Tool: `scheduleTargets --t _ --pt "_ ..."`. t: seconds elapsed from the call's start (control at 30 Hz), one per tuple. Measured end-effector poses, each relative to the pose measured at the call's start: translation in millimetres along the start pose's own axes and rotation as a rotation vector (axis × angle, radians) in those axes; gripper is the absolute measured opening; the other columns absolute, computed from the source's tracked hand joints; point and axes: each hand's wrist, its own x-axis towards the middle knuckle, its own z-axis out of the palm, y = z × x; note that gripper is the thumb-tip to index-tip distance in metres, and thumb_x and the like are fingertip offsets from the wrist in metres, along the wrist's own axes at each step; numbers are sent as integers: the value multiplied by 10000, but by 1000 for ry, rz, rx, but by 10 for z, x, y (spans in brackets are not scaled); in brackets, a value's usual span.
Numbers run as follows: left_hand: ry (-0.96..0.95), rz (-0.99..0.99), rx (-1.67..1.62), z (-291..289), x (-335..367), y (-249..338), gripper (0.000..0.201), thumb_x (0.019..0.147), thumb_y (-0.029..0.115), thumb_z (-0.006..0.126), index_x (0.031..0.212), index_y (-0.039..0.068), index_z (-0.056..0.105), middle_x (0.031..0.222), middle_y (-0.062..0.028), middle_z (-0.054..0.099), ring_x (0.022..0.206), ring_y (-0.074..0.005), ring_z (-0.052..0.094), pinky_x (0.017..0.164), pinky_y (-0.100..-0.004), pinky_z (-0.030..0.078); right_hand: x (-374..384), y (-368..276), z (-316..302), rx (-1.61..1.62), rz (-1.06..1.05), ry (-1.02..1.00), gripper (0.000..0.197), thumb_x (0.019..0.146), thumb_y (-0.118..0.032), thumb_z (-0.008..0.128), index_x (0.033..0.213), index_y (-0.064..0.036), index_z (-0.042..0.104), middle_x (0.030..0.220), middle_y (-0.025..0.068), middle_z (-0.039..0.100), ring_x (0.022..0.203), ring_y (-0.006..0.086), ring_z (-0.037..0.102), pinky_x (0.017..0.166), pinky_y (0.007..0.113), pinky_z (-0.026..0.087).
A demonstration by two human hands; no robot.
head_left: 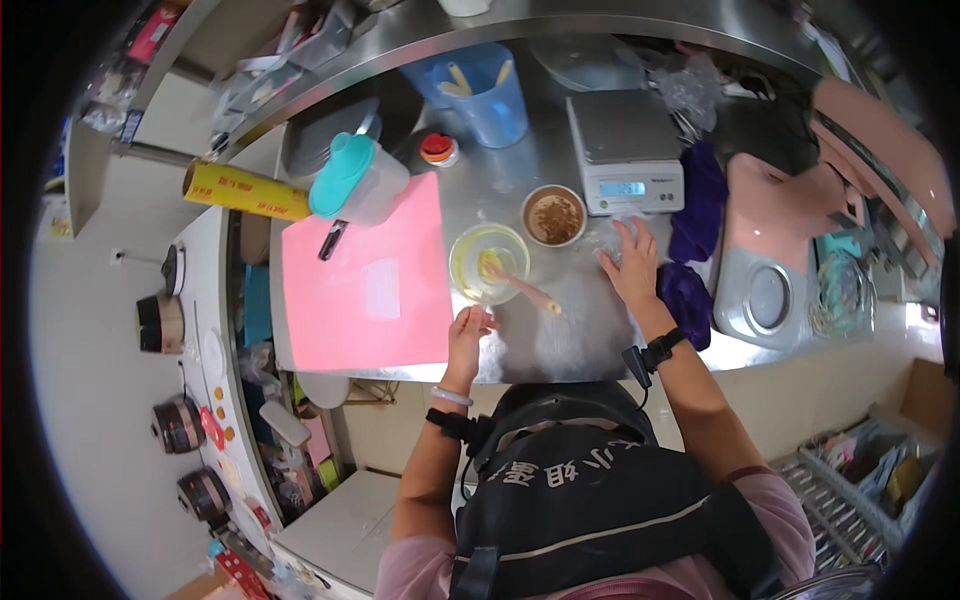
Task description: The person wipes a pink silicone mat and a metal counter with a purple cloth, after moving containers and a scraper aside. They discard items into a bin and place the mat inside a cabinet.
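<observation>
A clear bowl (462, 272) with yellowish liquid stands on the steel table, a spatula (538, 296) with a pinkish handle leaning in it. Just below its near rim, my left hand (468, 342) has its fingers curled together; whatever they hold, if anything, is hidden. To the right, my right hand (636, 272) is open, fingers spread over the tabletop, its tips by some crumpled clear plastic (606, 236) in front of the digital scale (634, 188). Between the bowl and the scale sits a small white bowl of brown powder (555, 217).
A pink mat (350, 300) covers the table's left part, with a teal-lidded jug (365, 180) and a yellow wrap roll (245, 190) behind. A blue pitcher (495, 110) and red-lidded jar (438, 151) stand farther back. Purple cloth (698, 205) and a pink stand mixer (770, 215) flank the right.
</observation>
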Motion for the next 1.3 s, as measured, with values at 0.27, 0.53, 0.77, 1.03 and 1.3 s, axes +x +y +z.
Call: scheduleTargets --t 0.27,0.53,0.77,1.03,1.3 --pt "135 75 -7 -42 1008 324 276 928 290 459 812 50 529 727 -49 554 687 -168 571 666 -285 441 -299 119 123 250 45 -239 222 701 -73 599 921 -94 608 967 96 542 983 303 473 867 397 395" --pt "144 -56 -61 114 1223 476 298 919 343 464 983 56 514 876 -69 571 783 -183 577 740 -313 437 -124 -256 496 160 -139 -77 300 778 -189 579 1058 -80 592 1105 117 495 1052 341 425 918 425 355" --pt "88 7 -68 -697 545 359 286 878 279 544 1054 55 527 926 -59 598 803 -160 591 713 -277 444 -623 -1129 875 -20 -116 -42 309 795 -142 579 1104 -146 592 1167 93 471 1103 324 412 928 406 367" --pt "274 -31 -158 -1878 -499 -126 133 872 198 553 911 73 578 859 -34 620 771 -126 589 666 -237 438 -799 -1216 1099 202 -199 -134 287 719 50 553 905 -131 675 980 43 590 965 267 514 806 314 443" --pt "370 -83 -284 -2287 -996 -406 140 881 213 543 931 89 583 837 -31 619 772 -129 587 683 -236 419 -725 -427 874 524 269 -79 269 745 58 537 977 -43 627 1111 91 576 1010 272 497 859 327 420"
